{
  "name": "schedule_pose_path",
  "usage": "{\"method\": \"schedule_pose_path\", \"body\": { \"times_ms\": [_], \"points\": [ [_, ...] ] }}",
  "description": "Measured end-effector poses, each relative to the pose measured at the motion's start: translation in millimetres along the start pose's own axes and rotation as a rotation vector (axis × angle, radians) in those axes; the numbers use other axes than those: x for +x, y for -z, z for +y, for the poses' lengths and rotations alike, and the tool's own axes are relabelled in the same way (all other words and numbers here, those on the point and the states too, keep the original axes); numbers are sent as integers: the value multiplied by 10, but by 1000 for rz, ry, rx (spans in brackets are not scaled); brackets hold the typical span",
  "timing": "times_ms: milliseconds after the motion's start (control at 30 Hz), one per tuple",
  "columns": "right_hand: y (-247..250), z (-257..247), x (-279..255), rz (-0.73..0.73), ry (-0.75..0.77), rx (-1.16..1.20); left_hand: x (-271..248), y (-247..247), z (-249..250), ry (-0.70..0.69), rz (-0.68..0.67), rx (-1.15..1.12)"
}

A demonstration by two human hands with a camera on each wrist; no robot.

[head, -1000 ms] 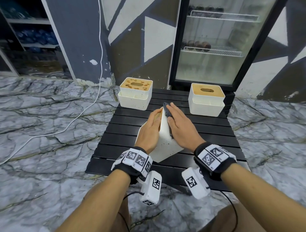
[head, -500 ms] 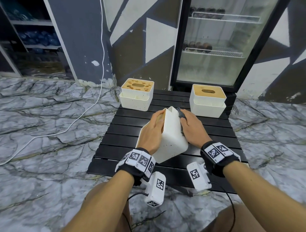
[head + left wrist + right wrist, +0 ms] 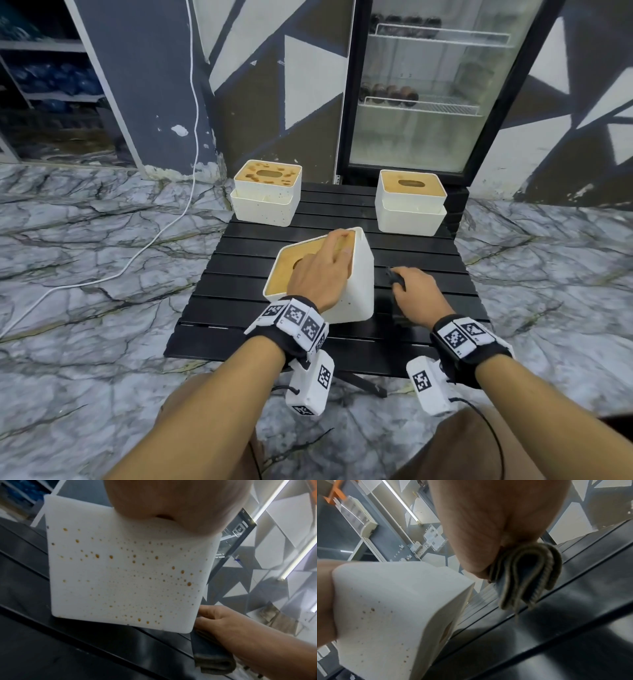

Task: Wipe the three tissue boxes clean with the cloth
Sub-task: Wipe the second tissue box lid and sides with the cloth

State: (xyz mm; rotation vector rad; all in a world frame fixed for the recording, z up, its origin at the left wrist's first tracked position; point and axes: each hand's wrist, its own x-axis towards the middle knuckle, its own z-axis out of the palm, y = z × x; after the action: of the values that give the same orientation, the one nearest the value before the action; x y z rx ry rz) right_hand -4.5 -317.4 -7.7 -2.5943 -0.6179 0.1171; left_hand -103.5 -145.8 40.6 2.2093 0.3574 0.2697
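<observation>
The middle tissue box (image 3: pixel 356 291), white with a wooden lid, stands tilted on the black slatted table (image 3: pixel 239 298). My left hand (image 3: pixel 322 270) lies over its lid, fingertips hooked at the far edge, and holds it. The left wrist view shows its near white side (image 3: pixel 120 574) covered with brown specks. My right hand (image 3: pixel 414 294) is low over the table just right of the box, apart from it, gripping the folded dark cloth (image 3: pixel 395 279) (image 3: pixel 527 577). Two more boxes stand at the back: a stained one on the left (image 3: pixel 265 202) and another on the right (image 3: pixel 409 212).
A glass-door fridge (image 3: pixel 418 102) stands right behind the table. A white cable (image 3: pixel 144 246) runs across the marble floor on the left. The table is small, and its front edge is close to my knees.
My left hand has turned the middle box so its lid faces up and left. My right hand and the cloth have come off the box's side and dropped beside it, to its right.
</observation>
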Motion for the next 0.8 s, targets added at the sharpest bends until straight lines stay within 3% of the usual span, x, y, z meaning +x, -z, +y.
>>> {"method": "schedule_pose_path", "body": {
  "times_ms": [267,567,700,800],
  "points": [
    [-230,149,-106,-50,21,-99,-12,-249,78,-46,-82,280],
    [-248,170,-143,-112,-43,-192,-20,-403,141,-87,-131,356],
    [-124,115,-136,44,-39,25,4,-347,81,-92,-103,332],
    [17,-20,-191,148,4,207,9,-206,20,-155,13,365]
  ]
}}
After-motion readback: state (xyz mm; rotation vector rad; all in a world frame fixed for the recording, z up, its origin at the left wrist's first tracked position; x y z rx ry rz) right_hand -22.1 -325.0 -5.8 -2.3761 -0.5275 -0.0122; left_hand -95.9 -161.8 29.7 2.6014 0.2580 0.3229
